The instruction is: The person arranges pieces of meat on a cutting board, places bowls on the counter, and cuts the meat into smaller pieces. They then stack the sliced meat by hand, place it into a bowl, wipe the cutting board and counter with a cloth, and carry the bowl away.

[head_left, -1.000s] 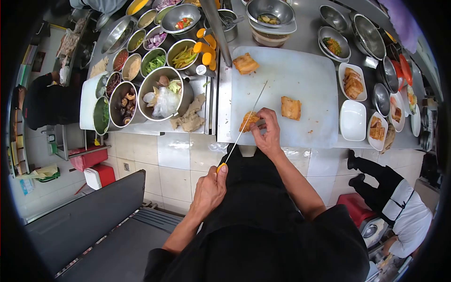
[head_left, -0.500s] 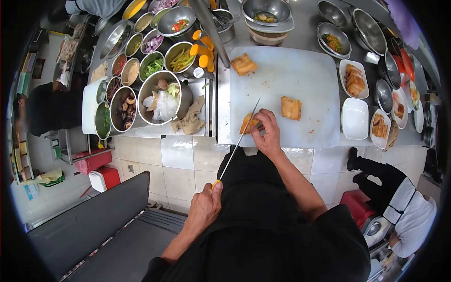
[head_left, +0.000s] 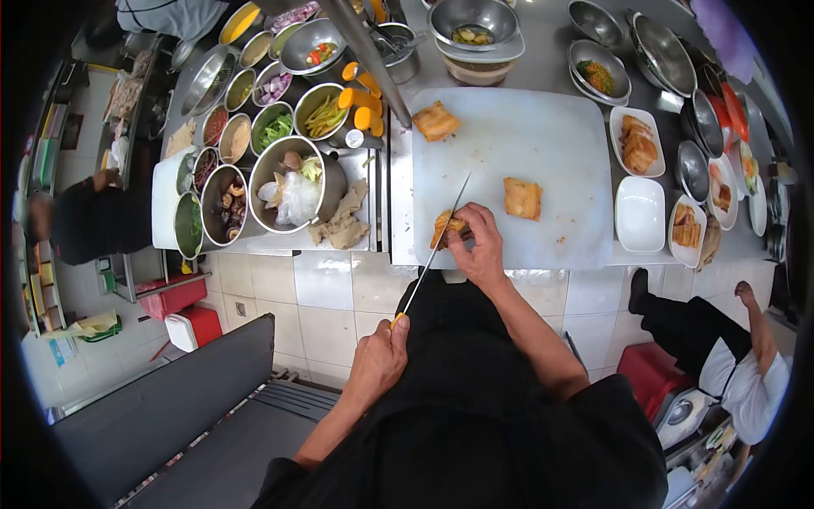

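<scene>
Gripping a long thin knife [head_left: 414,288] by its yellow handle in the left hand [head_left: 376,357], fingers curled firmly around it, with the blade slanting toward the far right. Pinching a browned piece of food [head_left: 454,226] between thumb and fingertips of the right hand [head_left: 481,248], at the near left part of a pale cutting board [head_left: 564,144] (hard to tell, from above, whether cut into by the blade or only crossed by it). On the same board, to the right of the right hand, a second browned piece [head_left: 521,198]; well apart, at the far left corner, a third browned piece [head_left: 437,121]. Set out on the metal desk [head_left: 549,58], right of the board: a white dish of slices [head_left: 623,134], then nearer a plain white dish [head_left: 640,214], with a smaller filled dish [head_left: 686,235] just beside it. Left of the board, a large steel pot [head_left: 334,191] holding a clear plastic bag [head_left: 298,199], near a crumpled cloth [head_left: 343,219].
</scene>
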`<state>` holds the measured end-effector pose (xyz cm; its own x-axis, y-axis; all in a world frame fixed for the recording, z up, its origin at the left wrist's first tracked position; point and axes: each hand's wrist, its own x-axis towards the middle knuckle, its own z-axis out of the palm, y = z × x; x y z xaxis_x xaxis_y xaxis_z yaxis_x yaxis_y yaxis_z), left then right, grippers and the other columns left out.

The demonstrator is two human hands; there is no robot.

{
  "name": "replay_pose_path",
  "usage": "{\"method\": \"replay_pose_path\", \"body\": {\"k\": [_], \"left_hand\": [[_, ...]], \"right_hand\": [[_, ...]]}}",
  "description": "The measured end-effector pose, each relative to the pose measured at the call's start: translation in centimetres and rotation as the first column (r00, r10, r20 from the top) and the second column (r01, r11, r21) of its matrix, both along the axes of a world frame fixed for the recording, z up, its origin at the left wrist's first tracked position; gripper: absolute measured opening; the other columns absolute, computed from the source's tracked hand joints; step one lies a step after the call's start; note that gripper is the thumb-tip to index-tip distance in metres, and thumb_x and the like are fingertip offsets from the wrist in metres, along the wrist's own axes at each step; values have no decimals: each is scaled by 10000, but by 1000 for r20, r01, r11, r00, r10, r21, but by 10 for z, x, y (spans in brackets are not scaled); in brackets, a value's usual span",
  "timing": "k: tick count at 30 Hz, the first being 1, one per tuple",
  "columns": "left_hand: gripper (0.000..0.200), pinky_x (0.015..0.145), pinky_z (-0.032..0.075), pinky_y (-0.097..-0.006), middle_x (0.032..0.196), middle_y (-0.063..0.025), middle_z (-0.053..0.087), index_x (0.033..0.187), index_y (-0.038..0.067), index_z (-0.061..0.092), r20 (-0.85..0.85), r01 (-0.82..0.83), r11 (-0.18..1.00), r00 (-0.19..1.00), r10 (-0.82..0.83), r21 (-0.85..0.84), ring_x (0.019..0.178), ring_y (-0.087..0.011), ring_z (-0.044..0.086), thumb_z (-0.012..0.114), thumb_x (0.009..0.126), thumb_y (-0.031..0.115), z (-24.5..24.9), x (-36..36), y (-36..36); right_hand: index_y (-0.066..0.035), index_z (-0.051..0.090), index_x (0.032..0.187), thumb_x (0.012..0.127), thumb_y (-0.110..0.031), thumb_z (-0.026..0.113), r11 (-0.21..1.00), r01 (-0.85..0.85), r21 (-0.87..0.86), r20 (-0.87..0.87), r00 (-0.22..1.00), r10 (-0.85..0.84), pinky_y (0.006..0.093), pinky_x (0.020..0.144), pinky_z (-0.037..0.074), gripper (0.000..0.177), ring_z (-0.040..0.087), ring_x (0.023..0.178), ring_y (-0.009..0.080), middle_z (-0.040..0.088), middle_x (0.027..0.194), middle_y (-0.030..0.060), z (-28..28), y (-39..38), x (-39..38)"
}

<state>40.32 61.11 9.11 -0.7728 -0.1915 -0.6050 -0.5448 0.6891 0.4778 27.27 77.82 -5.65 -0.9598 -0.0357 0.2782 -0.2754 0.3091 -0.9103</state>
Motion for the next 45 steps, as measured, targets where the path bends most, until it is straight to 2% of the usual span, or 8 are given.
{"method": "replay_pose_path", "body": {"k": [18, 23, 27, 33, 36, 39, 42, 45], "left_hand": [[525, 714, 453, -607, 737, -363, 596, 901, -72, 581, -200, 33, 999, 979, -25, 38, 782, -553, 589, 406, 1026, 407, -66, -50, 24], [513, 706, 454, -603, 745, -365, 594, 906, -79, 584, -63, 16, 1000, 998, -15, 19, 793, -561, 575, 409, 1029, 387, -50, -25, 13], [530, 718, 457, -590, 753, -369, 595, 903, -78, 596, -216, 56, 998, 975, -46, 42, 808, -560, 589, 400, 1034, 397, -84, -56, 24], [589, 747, 460, -562, 811, -370, 603, 899, -74, 598, -155, 15, 990, 988, 7, 142, 871, -562, 577, 377, 1034, 454, -84, -61, 12], [615, 723, 473, -529, 759, -325, 616, 892, -72, 599, -169, -41, 979, 983, 75, 198, 798, -524, 610, 371, 1031, 482, -71, -55, 3], [623, 637, 480, -440, 663, -204, 606, 877, -61, 603, -164, -109, 948, 973, 164, 300, 642, -364, 624, 383, 1028, 501, -67, -46, -14], [606, 476, 388, -272, 592, -21, 498, 859, -22, 615, -78, -288, 845, 930, 358, 451, 514, -86, 478, 406, 1020, 524, -51, -37, -29], [598, 426, 345, -247, 564, -7, 470, 869, -12, 617, 6, -390, 804, 901, 433, 449, 466, -69, 434, 418, 1013, 534, -35, -28, -42]], "right_hand": [[-28, 601, 1104, 790, -48, 695, 999, 32, -38, 45, 999, -31, 316, 702, 573, 328, 635, 922, 258, 581, 1133, 160, 4, -5, 3], [-20, 595, 1103, 809, -47, 688, 995, 59, -81, 73, 996, -53, 305, 693, 579, 309, 636, 925, 246, 587, 1131, 148, 6, -4, 1], [-30, 602, 1094, 792, -89, 699, 998, 31, -59, 75, 997, -26, 366, 772, 544, 323, 592, 988, 330, 594, 1109, 168, 3, -4, 6], [-23, 563, 1215, 799, -67, 666, 997, -60, -47, 34, 998, 62, 375, 789, 540, 431, 539, 1095, 342, 541, 1229, 181, 6, 3, 8], [-34, 513, 1320, 786, -68, 691, 995, -99, 7, -15, 995, 99, 345, 784, 551, 564, 522, 1160, 318, 500, 1289, 184, 12, 2, 12], [-49, 480, 1377, 753, -107, 733, 993, -32, 113, 3, 999, 32, 387, 870, 513, 676, 482, 1179, 328, 504, 1287, 184, 16, -10, 13], [-31, 485, 1358, 731, -127, 758, 965, -43, 259, -40, 998, 55, 439, 997, 415, 691, 454, 1146, 364, 507, 1256, 176, 14, -12, 2], [-44, 516, 1334, 732, -190, 771, 936, -95, 339, -108, 984, 139, 425, 971, 416, 670, 470, 1103, 343, 522, 1198, 150, 33, -14, -14]]}}
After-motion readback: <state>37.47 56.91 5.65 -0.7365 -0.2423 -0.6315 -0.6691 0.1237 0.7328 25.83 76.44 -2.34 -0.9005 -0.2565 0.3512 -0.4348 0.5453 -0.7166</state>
